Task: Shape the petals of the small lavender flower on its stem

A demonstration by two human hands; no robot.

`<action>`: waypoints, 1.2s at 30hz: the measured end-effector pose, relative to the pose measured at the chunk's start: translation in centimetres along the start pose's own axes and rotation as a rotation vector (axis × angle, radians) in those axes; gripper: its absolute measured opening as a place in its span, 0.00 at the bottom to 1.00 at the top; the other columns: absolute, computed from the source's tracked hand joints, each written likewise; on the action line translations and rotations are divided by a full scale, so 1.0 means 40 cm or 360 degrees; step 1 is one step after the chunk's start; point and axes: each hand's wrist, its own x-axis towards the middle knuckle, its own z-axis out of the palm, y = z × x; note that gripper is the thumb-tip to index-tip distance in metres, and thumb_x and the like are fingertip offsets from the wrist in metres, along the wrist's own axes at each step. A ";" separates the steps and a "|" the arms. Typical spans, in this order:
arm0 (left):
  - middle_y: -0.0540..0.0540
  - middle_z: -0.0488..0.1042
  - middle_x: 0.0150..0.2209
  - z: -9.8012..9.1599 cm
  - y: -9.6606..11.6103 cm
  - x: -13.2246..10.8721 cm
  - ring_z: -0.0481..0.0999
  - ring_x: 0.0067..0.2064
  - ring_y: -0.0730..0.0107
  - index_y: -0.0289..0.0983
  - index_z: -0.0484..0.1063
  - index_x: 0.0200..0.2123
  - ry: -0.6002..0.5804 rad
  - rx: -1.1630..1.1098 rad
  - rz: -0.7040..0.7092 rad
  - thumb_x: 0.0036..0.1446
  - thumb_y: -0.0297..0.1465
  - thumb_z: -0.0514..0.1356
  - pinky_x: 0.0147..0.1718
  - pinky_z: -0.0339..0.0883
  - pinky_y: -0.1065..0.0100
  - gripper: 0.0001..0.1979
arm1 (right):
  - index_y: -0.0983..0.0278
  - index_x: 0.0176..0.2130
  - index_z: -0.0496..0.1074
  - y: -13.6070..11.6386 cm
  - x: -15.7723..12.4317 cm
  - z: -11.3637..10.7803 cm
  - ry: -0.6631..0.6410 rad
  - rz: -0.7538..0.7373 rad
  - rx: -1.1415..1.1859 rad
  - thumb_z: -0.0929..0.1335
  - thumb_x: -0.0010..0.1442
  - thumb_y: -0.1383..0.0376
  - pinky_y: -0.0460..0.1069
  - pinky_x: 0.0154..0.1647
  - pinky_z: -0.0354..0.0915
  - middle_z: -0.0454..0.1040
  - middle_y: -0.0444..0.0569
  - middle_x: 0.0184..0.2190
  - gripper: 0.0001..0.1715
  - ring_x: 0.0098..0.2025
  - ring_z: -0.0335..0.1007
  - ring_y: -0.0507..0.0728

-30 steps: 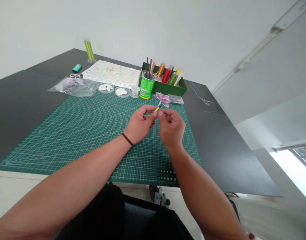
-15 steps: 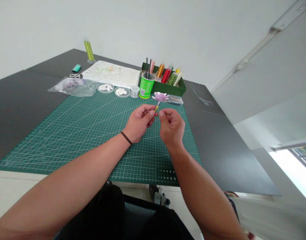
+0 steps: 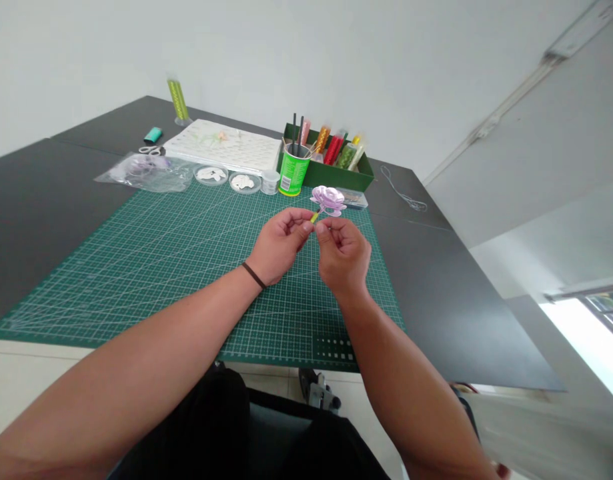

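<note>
A light purple artificial flower [image 3: 328, 199] leans to the right above the cutting mat, its layered petals facing partly up. Its short stem has a yellow-green part [image 3: 314, 217] just below the bloom. My left hand [image 3: 280, 243] is closed, thumb and fingers pinching that stem. Close beside it, my right hand [image 3: 344, 257] is closed too, thumb pressed to forefinger at the stem's lower right. What sits between the right fingertips is too small to make out. Both hands are over the right half of the green cutting mat [image 3: 186, 253].
Behind the hands stand a green can [image 3: 293, 173] with sticks and a dark green box [image 3: 336, 177] of coloured rolls. Further left are dishes of white pieces [image 3: 211, 175], a plastic bag [image 3: 146, 173], scissors [image 3: 151, 151] and a white foam board [image 3: 226, 147]. A cord [image 3: 403, 193] lies right.
The flower has tipped to the right and turned, so more of its petals' top shows. Both hands have stayed nearly in place, their fingertips slightly closer together.
</note>
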 end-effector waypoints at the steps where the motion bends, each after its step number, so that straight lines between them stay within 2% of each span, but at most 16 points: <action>1: 0.54 0.69 0.24 -0.001 -0.002 0.001 0.62 0.23 0.80 0.37 0.75 0.38 -0.0006 0.0018 0.0017 0.57 0.37 0.70 0.21 0.57 0.74 0.12 | 0.62 0.34 0.75 0.001 0.000 0.000 0.0002 -0.0005 -0.0002 0.68 0.64 0.58 0.46 0.24 0.52 0.61 0.36 0.18 0.12 0.21 0.51 0.49; 4: 0.53 0.71 0.25 -0.003 -0.010 0.003 0.64 0.24 0.79 0.37 0.76 0.39 -0.0013 0.0064 0.0067 0.57 0.39 0.70 0.23 0.60 0.73 0.13 | 0.62 0.34 0.75 0.002 0.000 0.001 0.0007 -0.0024 -0.0018 0.68 0.64 0.58 0.46 0.24 0.52 0.60 0.36 0.18 0.12 0.20 0.50 0.49; 10: 0.48 0.78 0.33 -0.006 -0.017 -0.002 0.73 0.31 0.75 0.38 0.79 0.43 -0.0009 0.0254 0.0207 0.58 0.40 0.69 0.31 0.68 0.71 0.14 | 0.62 0.35 0.75 0.004 -0.001 -0.001 0.0027 -0.0062 -0.0028 0.68 0.65 0.58 0.46 0.25 0.54 0.60 0.36 0.18 0.12 0.21 0.52 0.49; 13: 0.48 0.78 0.34 -0.006 -0.014 -0.007 0.71 0.27 0.77 0.38 0.80 0.44 -0.0045 0.0390 0.0198 0.61 0.39 0.67 0.26 0.65 0.72 0.13 | 0.62 0.35 0.76 0.005 -0.003 -0.002 0.0044 -0.0081 -0.0046 0.68 0.65 0.58 0.46 0.26 0.54 0.60 0.36 0.18 0.11 0.21 0.53 0.49; 16: 0.50 0.77 0.33 -0.002 -0.013 -0.010 0.67 0.22 0.80 0.40 0.79 0.47 -0.0095 0.0363 0.0135 0.62 0.38 0.65 0.21 0.61 0.73 0.13 | 0.61 0.35 0.76 0.005 -0.005 -0.002 0.0072 -0.0062 -0.0102 0.68 0.65 0.59 0.47 0.26 0.54 0.60 0.36 0.18 0.10 0.20 0.53 0.49; 22: 0.47 0.79 0.33 -0.002 -0.015 -0.010 0.71 0.30 0.75 0.40 0.82 0.47 -0.0091 0.0385 0.0225 0.62 0.39 0.65 0.28 0.66 0.72 0.14 | 0.61 0.35 0.75 0.001 -0.004 -0.004 0.0148 -0.0095 -0.0117 0.68 0.65 0.60 0.47 0.26 0.54 0.60 0.37 0.18 0.10 0.21 0.53 0.49; 28: 0.49 0.76 0.30 -0.005 -0.024 -0.001 0.67 0.25 0.79 0.38 0.83 0.46 -0.0082 0.0152 0.0128 0.58 0.40 0.69 0.23 0.62 0.73 0.16 | 0.62 0.34 0.74 0.007 -0.001 -0.002 0.0162 -0.0108 -0.0149 0.67 0.66 0.59 0.46 0.26 0.53 0.59 0.35 0.18 0.11 0.21 0.52 0.49; 32: 0.50 0.75 0.31 -0.005 -0.020 0.000 0.67 0.26 0.79 0.39 0.82 0.48 -0.0062 0.0147 0.0056 0.56 0.38 0.70 0.22 0.61 0.74 0.16 | 0.62 0.33 0.74 0.012 0.000 0.001 0.0181 -0.0148 -0.0149 0.67 0.65 0.60 0.46 0.25 0.52 0.58 0.35 0.17 0.11 0.20 0.52 0.49; 36: 0.51 0.73 0.27 -0.004 -0.014 -0.002 0.66 0.24 0.79 0.37 0.82 0.45 -0.0062 0.0135 -0.0004 0.56 0.37 0.70 0.21 0.59 0.74 0.14 | 0.62 0.34 0.75 0.012 0.001 0.002 0.0157 -0.0121 -0.0158 0.67 0.65 0.59 0.46 0.25 0.53 0.60 0.36 0.17 0.12 0.20 0.53 0.49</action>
